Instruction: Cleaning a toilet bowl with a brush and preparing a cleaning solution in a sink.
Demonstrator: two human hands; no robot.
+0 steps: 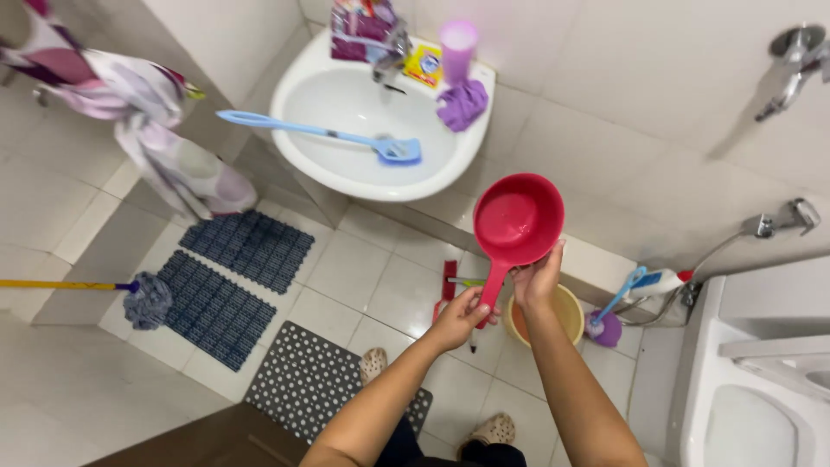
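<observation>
Hands: my left hand [458, 313] is wrapped around the handle of a red dipper [517, 220]; my right hand [536, 278] cups the underside of its bowl, fingers spread against the plastic rather than pinched.
Dipper: held up in the air above a yellow bucket [566, 304], which stands on the floor by the wall's foot; the bowl tilts toward me and looks wet inside, though I cannot tell how much water it holds.
Risk: I judge that a slack left grip on the thin handle could let the bowl tip and spill onto the tiles, making wet footing around my sandals [494, 427].
Basin: a white sink [298, 91] on the wall carries a blue brush [328, 134] lying across its bowl, with a purple cloth [462, 102] and a purple cup [457, 45] on its far right rim.
Floor: pale tiles, dark blue mats [229, 281] along the left side, a grey perforated mat [316, 380] near my feet.
Room: a mop [143, 298] rests at the left edge; a white toilet [761, 389] fills the lower right corner.
</observation>
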